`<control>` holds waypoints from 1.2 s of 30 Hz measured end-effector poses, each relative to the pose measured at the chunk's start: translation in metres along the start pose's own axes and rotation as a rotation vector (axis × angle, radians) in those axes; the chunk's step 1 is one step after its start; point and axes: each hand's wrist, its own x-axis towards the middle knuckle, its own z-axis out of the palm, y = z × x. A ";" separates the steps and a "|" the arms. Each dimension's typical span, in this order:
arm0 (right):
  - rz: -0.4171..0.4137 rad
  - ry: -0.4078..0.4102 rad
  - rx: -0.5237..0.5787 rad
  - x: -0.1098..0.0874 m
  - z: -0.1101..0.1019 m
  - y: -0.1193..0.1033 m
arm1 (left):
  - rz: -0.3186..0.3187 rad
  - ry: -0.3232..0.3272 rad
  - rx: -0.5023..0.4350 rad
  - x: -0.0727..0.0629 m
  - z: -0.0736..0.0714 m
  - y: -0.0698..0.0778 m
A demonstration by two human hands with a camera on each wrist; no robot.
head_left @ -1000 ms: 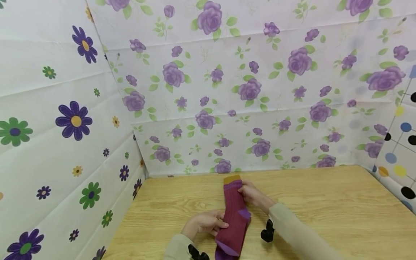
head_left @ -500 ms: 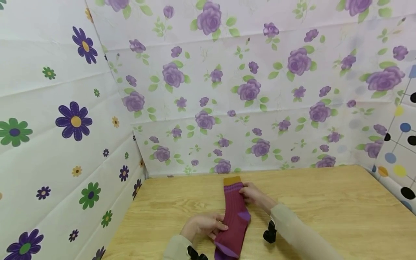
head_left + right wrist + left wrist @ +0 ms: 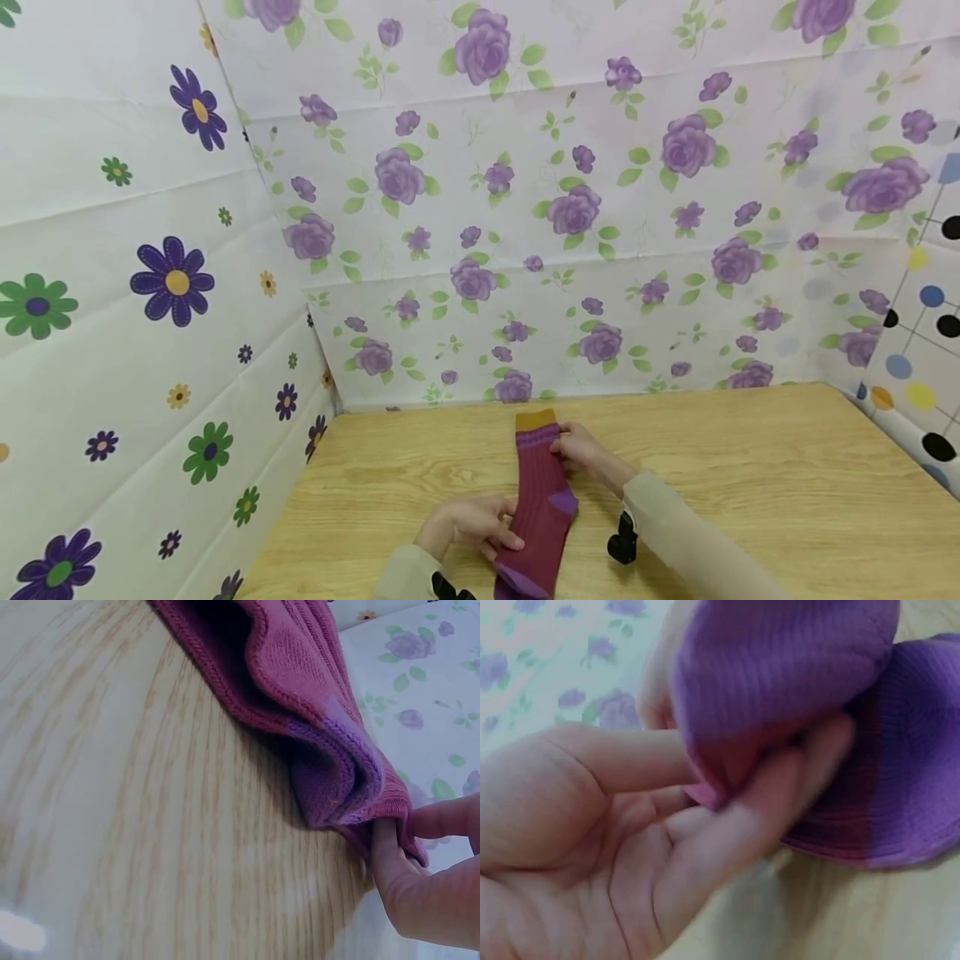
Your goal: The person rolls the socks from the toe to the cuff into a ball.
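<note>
A maroon ribbed sock (image 3: 542,479) with a mustard cuff edge and purple heel and toe lies lengthwise across the table. Under it is a matching sock (image 3: 922,750), whose purple toe sticks out at the near end. My left hand (image 3: 476,521) pinches the upper sock near its toe, thumb on top; in the left wrist view the fingers reach beneath it, between the two layers. Just below the cuff, my right hand (image 3: 587,451) pinches the right edge of the leg. Stacked purple heels (image 3: 337,772) show in the right wrist view.
The wooden table (image 3: 750,467) meets a rose-print sheet (image 3: 600,250) at the back. A daisy-print sheet (image 3: 150,367) stands along the left, and a dotted sheet (image 3: 915,358) along the right. Black wrist cameras (image 3: 622,540) hang below the sleeves.
My left hand has slid slightly toward the toe, nearer to me. The cuff end lies a touch flatter and nearer; my right hand keeps its pinch there.
</note>
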 end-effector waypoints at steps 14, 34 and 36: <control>-0.006 0.032 0.038 -0.006 -0.004 0.000 | -0.125 0.187 0.382 -0.009 0.018 0.015; -0.044 0.135 -0.031 -0.012 -0.005 0.002 | -0.031 0.249 0.407 -0.018 0.013 0.012; -0.058 0.137 -0.041 -0.014 -0.005 0.001 | -0.028 0.262 0.411 -0.017 0.013 0.011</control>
